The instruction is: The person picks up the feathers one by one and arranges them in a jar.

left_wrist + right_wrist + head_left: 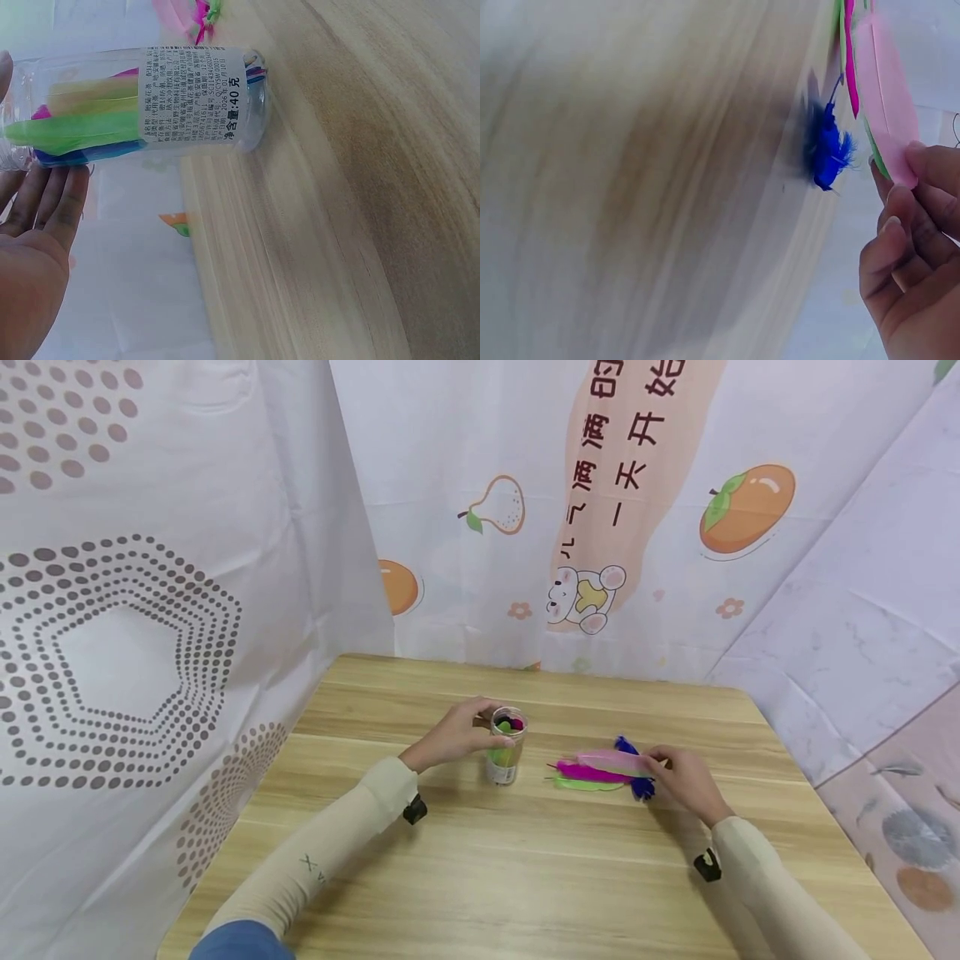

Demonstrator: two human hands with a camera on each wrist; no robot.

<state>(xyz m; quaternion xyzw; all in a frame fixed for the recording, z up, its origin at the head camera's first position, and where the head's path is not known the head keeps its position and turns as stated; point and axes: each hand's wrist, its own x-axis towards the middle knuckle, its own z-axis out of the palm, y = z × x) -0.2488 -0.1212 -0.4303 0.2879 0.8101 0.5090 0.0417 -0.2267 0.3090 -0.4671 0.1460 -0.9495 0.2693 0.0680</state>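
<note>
My left hand (pixel 459 733) grips a clear plastic jar (pixel 501 770) near its mouth, fingers behind and thumb in front. It stands upright on the table, with colored feathers (pixel 71 131) inside showing green, yellow, blue and magenta; a printed white label (pixel 191 94) wraps its lower part. My right hand (pixel 686 783) pinches the tip of a pale pink feather (pixel 885 90) between thumb and fingers. A green edge shows right behind that feather. Under it in the head view are a magenta feather (pixel 592 772), a green feather (pixel 588 785) and a blue feather (pixel 642 788).
The wood-grain table (pixel 495 877) ends at a printed fabric curtain (pixel 450 568) along its far edge. More patterned fabric (pixel 127 652) hangs on the left, and another sheet (pixel 892 610) on the right. The loose feathers lie between the jar and my right hand.
</note>
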